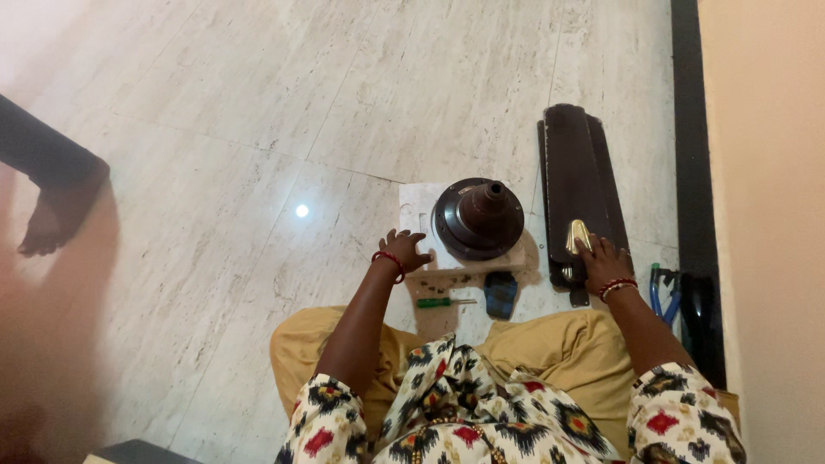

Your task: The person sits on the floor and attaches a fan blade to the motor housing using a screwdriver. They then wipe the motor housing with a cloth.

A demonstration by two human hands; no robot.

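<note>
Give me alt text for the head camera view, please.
Seated on a marble floor, a person rests the right hand on dark fan blades and the left hand beside a brown fan motor; a green screwdriver lies nearby.

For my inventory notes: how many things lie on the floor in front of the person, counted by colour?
Dark brown: 2, the fan motor and the stacked blades
Green: 1, the screwdriver
Blue: 2, the small blue object and the pliers
Total: 5
</note>
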